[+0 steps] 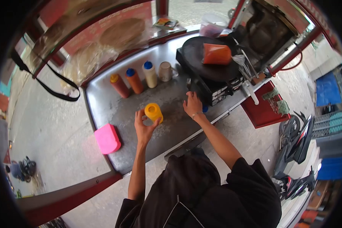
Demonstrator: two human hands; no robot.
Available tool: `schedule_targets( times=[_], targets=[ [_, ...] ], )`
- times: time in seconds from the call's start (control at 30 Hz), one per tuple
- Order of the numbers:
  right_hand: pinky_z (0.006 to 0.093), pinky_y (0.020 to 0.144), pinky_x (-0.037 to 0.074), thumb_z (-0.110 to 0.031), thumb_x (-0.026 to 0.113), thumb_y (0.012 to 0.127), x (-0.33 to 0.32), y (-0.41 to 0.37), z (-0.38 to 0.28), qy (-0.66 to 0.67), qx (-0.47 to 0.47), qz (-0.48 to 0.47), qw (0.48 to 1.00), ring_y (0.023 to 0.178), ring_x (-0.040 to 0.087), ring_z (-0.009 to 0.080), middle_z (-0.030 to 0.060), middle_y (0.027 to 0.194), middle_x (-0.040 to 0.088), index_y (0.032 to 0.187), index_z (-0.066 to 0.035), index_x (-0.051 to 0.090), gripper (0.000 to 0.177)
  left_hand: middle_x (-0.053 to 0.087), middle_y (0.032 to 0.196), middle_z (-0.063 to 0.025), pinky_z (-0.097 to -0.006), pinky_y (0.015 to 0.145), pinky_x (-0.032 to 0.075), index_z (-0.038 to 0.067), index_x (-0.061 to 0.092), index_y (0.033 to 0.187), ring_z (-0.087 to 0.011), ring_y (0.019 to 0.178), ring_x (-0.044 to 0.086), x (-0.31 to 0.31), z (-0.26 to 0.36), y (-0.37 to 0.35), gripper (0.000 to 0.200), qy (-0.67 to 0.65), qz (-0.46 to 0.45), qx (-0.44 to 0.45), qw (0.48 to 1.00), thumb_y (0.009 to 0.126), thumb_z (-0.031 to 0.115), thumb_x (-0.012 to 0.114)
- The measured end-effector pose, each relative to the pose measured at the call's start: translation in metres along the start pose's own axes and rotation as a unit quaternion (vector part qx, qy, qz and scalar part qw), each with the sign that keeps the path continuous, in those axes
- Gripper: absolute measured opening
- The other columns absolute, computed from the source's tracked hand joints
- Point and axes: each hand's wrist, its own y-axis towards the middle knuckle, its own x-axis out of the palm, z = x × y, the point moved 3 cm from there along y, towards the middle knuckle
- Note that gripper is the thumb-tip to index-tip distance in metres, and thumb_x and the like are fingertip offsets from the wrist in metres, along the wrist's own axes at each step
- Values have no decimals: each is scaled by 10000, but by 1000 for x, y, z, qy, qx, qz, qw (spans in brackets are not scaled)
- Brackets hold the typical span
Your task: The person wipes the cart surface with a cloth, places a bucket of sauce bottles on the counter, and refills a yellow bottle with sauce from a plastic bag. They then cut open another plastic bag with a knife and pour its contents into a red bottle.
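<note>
My left hand (143,129) curls its thumb and fingers around the side of a yellow plastic container (154,113) with a round recessed top, on the metal counter. To its right, my right hand (193,105) is closed beside the black stove, its fingers at a small slim tool (189,83) that points away from me; I cannot tell its kind. Behind the yellow container stand a dark red sauce bottle (120,86) with a yellow cap, an orange sauce bottle (134,81) and a cream-coloured bottle (149,75) with blue caps, and a metal mug (165,71).
A pink box (107,139) lies at the counter's left. On the stove, a round black griddle (195,57) carries an orange-red filled bag (216,54). A red tray (258,110) with green cloths hangs off the right edge. Plastic-wrapped flat rounds (121,34) sit on the back shelf.
</note>
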Motion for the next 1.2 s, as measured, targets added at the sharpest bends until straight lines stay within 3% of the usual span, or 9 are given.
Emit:
schedule_targets(
  times=[0.3,0.5,0.57,0.63,0.77,0.8,1.0,1.1,1.2],
  targets=[
    [424,831,537,-229,759,739,9,20,2,-51,154,-148,976,987,625,382,235,1101,599,1303,-20,360,722,510,1131,-127,-370,795,491,22,487,1214,-272,1054,539,32,-28,-28,654,45,28,-33,998,687,202,831],
    [402,771,558,-216,751,761,5,-1,15,-36,75,-169,982,896,669,339,183,1000,665,1153,27,524,515,474,1208,-121,-393,837,477,46,423,1320,-269,1094,516,42,-30,-59,766,82,80,-77,990,689,192,831],
    [376,729,538,-182,722,725,-7,-9,20,133,52,-186,972,837,680,287,149,870,686,899,-13,616,265,481,1207,-121,-386,836,475,42,429,1313,-260,1089,516,48,-23,-69,731,96,112,-84,985,709,181,818],
    [326,689,526,-166,714,764,-14,-30,28,300,28,-224,927,779,675,197,103,821,686,856,-17,628,195,487,1206,-121,-379,834,474,38,435,1305,-252,1083,516,59,-12,-81,697,108,148,-91,979,730,170,804],
    [265,718,506,-98,627,879,-27,-84,62,511,31,-446,734,784,616,76,33,862,674,927,-2,617,107,522,1165,-109,-332,799,466,18,490,1217,-204,1016,536,101,15,-116,450,92,243,-145,955,839,131,705],
    [256,745,507,-89,621,884,-44,-92,73,467,-36,-430,772,801,623,77,43,882,673,946,3,605,112,535,1145,-105,-316,785,462,13,506,1185,-188,989,544,118,21,-124,370,72,255,-168,949,871,121,670],
    [256,766,514,-55,611,888,-123,-89,167,454,-28,-501,737,816,652,110,63,864,679,959,6,597,95,603,998,-89,-305,786,480,5,578,1048,-169,919,586,230,75,-142,167,-9,167,-196,966,940,131,553],
    [259,753,521,-48,612,893,-140,-78,214,433,-6,-491,756,809,662,119,70,859,680,959,11,598,90,643,977,-84,-283,795,472,7,584,1067,-154,930,616,280,105,-140,184,-184,41,-193,963,940,140,566],
    [262,754,522,-71,613,904,-144,-79,240,479,-9,-489,729,806,663,119,60,859,677,963,9,600,100,644,970,-78,-274,793,470,6,586,1065,-140,919,616,313,126,-145,200,-146,-8,-212,966,937,160,587]
  ],
)
